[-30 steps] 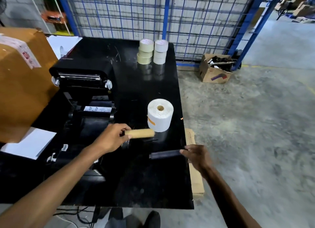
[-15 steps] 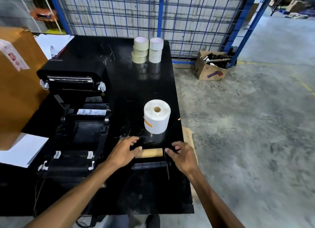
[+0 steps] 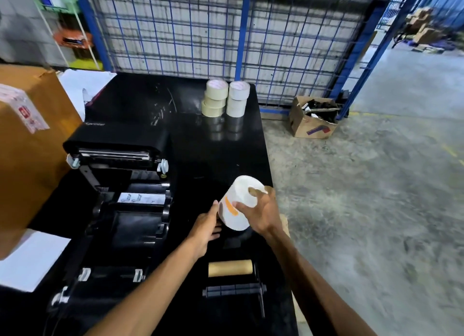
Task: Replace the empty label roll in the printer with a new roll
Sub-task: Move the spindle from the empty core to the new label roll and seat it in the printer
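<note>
Both hands [image 3: 261, 211] [image 3: 204, 226] tilt new roll [image 3: 238, 205] (right fingers wrapped, left fingers flat, unclosed).

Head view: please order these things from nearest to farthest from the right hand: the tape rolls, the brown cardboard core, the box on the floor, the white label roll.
1. White label roll: held in the right hand.
2. Brown cardboard core: on the table, nearer the person.
3. Tape rolls: stacked at the table's far edge.
4. Box on the floor: off the table, by the blue fence.
</note>
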